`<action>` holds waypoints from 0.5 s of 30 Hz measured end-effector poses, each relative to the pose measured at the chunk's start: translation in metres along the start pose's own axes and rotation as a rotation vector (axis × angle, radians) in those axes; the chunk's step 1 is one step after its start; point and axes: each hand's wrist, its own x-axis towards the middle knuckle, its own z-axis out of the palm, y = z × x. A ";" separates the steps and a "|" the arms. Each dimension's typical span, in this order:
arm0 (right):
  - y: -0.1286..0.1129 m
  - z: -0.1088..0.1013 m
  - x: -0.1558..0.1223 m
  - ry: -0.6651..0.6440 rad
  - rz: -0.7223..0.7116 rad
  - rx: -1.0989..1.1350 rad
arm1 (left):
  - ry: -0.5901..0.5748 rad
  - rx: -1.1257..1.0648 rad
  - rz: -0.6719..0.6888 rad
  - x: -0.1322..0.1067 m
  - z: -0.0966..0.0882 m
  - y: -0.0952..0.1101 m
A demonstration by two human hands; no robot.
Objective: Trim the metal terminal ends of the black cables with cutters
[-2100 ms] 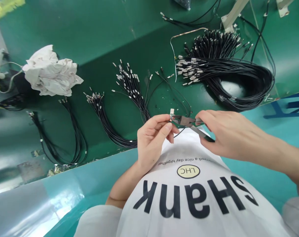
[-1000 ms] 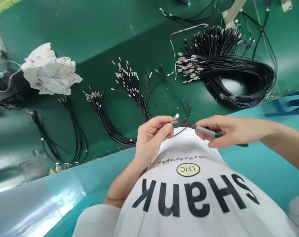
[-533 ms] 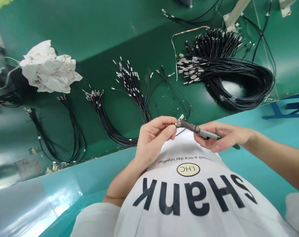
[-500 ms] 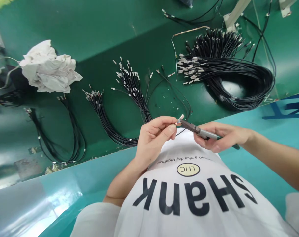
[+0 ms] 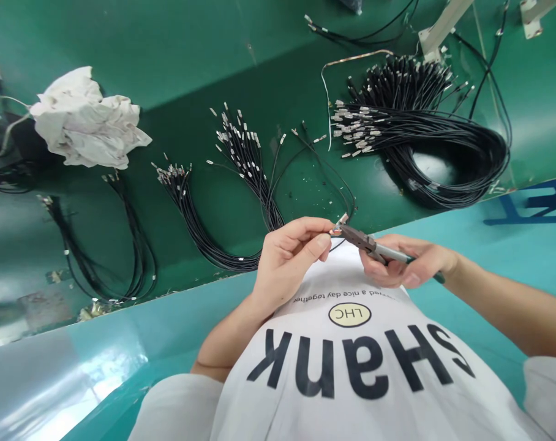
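Observation:
My left hand (image 5: 289,254) pinches the end of a thin black wire (image 5: 342,202) between thumb and forefinger, just above my white shirt. A small metal terminal (image 5: 341,218) sits at that wire end. My right hand (image 5: 404,260) is closed round a pair of small pliers (image 5: 367,242) with green handles. The pliers' jaws grip the terminal right at my left fingertips. Both hands hover over the near edge of the green table (image 5: 190,55).
A large coil of black wires with metal ends (image 5: 425,135) lies at the far right. Smaller wire bundles (image 5: 245,159) (image 5: 190,211) (image 5: 122,245) lie across the middle and left. A crumpled white cloth (image 5: 82,125) sits at the far left. White brackets (image 5: 436,27) stand at the back.
My right hand has turned the pliers from flat with handles spread to edge-on and slid nearer my left hand. The terminal has tilted. My left hand has kept its pinch.

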 end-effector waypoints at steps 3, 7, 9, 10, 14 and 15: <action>0.005 0.004 0.000 -0.016 -0.033 0.055 | -0.013 0.012 0.004 -0.001 0.000 0.000; 0.016 0.009 0.002 -0.021 -0.044 0.142 | -0.018 -0.001 0.007 -0.002 0.000 0.000; 0.020 0.010 0.003 -0.028 -0.025 0.166 | -0.026 -0.008 0.008 -0.003 0.000 -0.001; 0.021 0.011 0.003 -0.034 -0.017 0.173 | -0.033 -0.013 0.010 -0.003 0.000 -0.001; 0.010 0.013 0.000 0.030 -0.024 -0.021 | -0.040 -0.021 -0.014 -0.004 -0.002 -0.007; 0.003 0.016 -0.002 0.093 -0.012 -0.162 | -0.037 -0.010 -0.028 -0.005 -0.003 -0.008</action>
